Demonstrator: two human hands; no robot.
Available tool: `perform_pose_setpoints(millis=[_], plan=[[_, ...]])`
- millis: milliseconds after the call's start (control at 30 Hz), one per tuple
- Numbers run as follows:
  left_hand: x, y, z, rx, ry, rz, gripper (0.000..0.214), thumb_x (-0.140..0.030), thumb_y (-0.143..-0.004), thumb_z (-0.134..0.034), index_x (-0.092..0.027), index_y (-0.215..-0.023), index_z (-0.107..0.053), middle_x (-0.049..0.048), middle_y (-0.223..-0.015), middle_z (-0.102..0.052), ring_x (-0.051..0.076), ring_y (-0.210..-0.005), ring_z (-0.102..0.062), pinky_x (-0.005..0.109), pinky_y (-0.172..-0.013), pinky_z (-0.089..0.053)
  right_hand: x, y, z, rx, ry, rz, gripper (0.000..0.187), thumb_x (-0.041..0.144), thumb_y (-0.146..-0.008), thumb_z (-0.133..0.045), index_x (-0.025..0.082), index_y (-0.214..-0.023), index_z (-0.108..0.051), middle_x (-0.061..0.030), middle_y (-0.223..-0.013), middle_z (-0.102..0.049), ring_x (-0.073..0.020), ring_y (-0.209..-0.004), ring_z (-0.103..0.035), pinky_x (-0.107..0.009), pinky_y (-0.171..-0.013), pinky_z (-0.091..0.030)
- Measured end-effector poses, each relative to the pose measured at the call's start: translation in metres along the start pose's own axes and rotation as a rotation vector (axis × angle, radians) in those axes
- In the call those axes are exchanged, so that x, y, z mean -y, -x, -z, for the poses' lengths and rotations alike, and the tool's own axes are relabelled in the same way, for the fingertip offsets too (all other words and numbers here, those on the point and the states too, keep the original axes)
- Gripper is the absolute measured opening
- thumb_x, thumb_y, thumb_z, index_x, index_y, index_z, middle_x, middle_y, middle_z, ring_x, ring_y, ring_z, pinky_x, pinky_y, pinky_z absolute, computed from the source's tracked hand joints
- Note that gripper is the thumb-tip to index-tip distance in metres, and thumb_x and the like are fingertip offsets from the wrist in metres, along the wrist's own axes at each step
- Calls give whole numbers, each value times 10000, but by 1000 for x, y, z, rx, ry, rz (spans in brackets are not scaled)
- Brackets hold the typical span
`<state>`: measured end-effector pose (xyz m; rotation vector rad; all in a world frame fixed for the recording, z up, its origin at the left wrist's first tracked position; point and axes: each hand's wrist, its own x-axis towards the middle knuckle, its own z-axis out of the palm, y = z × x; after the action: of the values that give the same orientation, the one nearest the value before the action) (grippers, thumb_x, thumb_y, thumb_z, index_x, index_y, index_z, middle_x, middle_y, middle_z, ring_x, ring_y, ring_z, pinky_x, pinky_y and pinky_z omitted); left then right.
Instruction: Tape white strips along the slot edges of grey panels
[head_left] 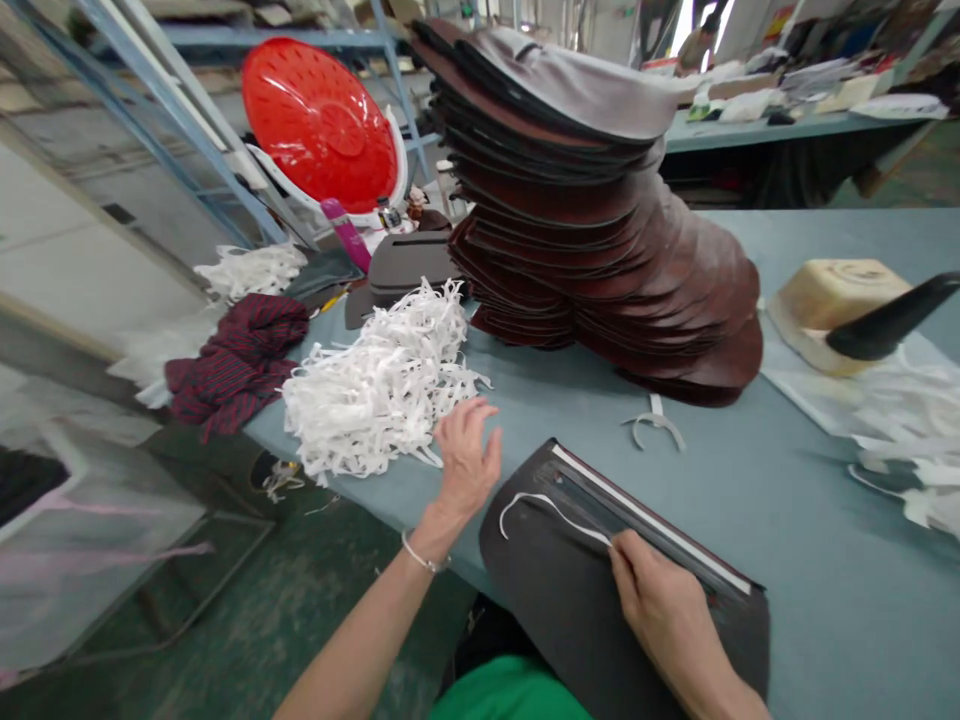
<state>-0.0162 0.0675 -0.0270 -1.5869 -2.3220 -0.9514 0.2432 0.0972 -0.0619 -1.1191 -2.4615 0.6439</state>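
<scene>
Pinched in my right hand (664, 605) is the end of a thin white strip (559, 508), which curls away over a dark grey panel (555, 590). This panel has rounded corners and lies at the table's front edge, with a straight white band (652, 515) along its far side. My left hand (469, 455) is raised with its fingers apart, beside a heap of white strips (382, 385); nothing shows in it. A bracelet is on the left wrist.
A tall stack of brown leather-like pieces (607, 260) rises behind the panel. To the right stand a cream block-shaped container (840, 290) and a black handle (896, 318). A striped cloth (236, 360), a red oval basin (322, 125) and grey panels (412, 262) lie left. A person (697, 48) is far back.
</scene>
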Motion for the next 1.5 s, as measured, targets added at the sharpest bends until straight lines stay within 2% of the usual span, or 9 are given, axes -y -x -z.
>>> perform_pose_setpoints(millis=[100, 200, 300, 400, 500, 633, 900, 1200, 1500], plan=[[-56, 15, 0, 553, 311, -266, 248, -323, -939, -374, -236, -1083, -556, 19, -1081, -623, 162, -1053, -528, 335, -1004, -290, 1, 3, 6, -113, 85, 104, 256, 245, -917, -357, 193, -804, -580, -29, -689, -602, -129, -613, -587, -226, -551, -368], [-83, 30, -5, 921, 421, -278, 338, -337, -963, -285, -206, -900, -591, -12, -802, -621, 125, -776, -556, 247, -804, -386, 5, 6, 14, -105, -97, 19, 211, 275, -894, -405, 190, -912, -598, -54, -773, -625, -144, -696, -597, -234, -620, -422], [-91, 40, -12, 972, 444, -233, 344, -337, -962, -276, -188, -859, -569, -3, -766, -580, 121, -711, -522, 216, -675, -374, 5, 10, 19, 72, -572, -251, 337, 401, -859, -470, 183, -1110, -522, -43, -786, -628, -132, -606, -572, -235, -528, -437], [-94, 44, -15, 946, 452, -254, 328, -320, -961, -272, -187, -876, -559, 7, -802, -575, 126, -729, -512, 222, -692, -369, 1, 13, 20, 218, -860, -488, 358, 507, -834, -484, 177, -957, -547, 29, -559, -546, -91, -414, -449, -213, -403, -340], [-90, 41, -16, 1003, 491, -229, 315, -359, -947, -321, -190, -851, -570, -11, -762, -571, 116, -703, -508, 212, -670, -365, -10, 18, 21, 211, -831, -549, 335, 507, -830, -495, 194, -713, -514, 49, -463, -485, -68, -381, -389, -201, -400, -288], [-67, 28, -14, 1141, 526, -114, 279, -408, -880, -456, -183, -805, -602, -44, -658, -540, 95, -614, -477, 198, -574, -332, -35, 36, 29, 101, -671, -553, 320, 485, -850, -473, 201, -711, -522, 45, -494, -501, -82, -447, -450, -208, -473, -340], [-36, 26, -3, 1114, 640, 102, 252, -349, -884, -410, -171, -889, -589, -29, -733, -532, 93, -647, -467, 196, -597, -367, -61, 19, 35, 38, -469, -383, 344, 439, -871, -417, 190, -1034, -590, -3, -649, -589, -136, -602, -568, -251, -587, -432], [-14, 33, -4, 705, 450, 262, 232, -341, -834, -474, -168, -802, -625, -17, -699, -602, 109, -632, -512, 216, -581, -356, -55, -1, 39, 47, -245, -405, 337, 527, -786, -443, 234, -798, -608, -11, -614, -629, -149, -520, -567, -247, -507, -409], [-15, 29, -24, 580, 290, 327, 185, -277, -807, -484, -177, -753, -630, -6, -658, -631, 115, -607, -567, 217, -569, -369, -61, 11, 37, 10, -137, -556, 411, 626, -704, -439, 242, -707, -585, 10, -522, -583, -155, -456, -548, -248, -447, -390]])
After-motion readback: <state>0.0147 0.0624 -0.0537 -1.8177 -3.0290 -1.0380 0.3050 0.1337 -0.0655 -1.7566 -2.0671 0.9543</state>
